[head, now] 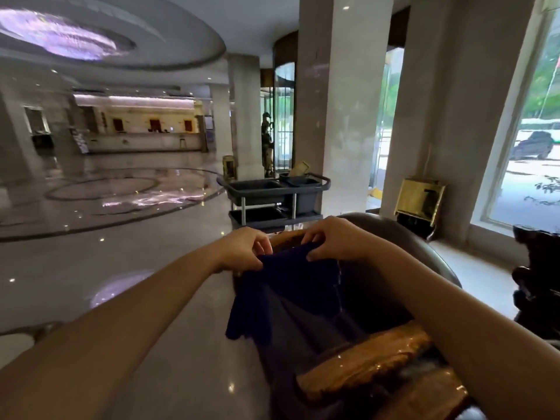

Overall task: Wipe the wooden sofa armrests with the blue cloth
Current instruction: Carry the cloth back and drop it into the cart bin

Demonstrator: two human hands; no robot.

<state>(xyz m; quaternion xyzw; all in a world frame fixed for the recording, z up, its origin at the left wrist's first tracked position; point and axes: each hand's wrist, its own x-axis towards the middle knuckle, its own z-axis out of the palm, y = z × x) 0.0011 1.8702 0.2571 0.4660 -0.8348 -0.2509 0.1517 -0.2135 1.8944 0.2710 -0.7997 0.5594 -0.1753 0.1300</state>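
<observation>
A dark blue cloth (291, 289) hangs in front of me, held up by its top edge. My left hand (245, 250) pinches the cloth's upper left corner and my right hand (336, 237) pinches the upper right corner. The cloth droops over a dark sofa chair (403, 237) with a rounded back. A glossy carved wooden armrest (363, 362) lies near me at the lower right. A second wooden armrest (285, 237) shows just beyond my hands, partly hidden by them and the cloth.
A grey cleaning cart (272, 195) with bins stands just past the chair. Polished marble floor (121, 268) spreads to the left. Large pillars, a gold bin (419, 201) and tall windows line the right. Dark carved furniture (536, 268) stands at the far right.
</observation>
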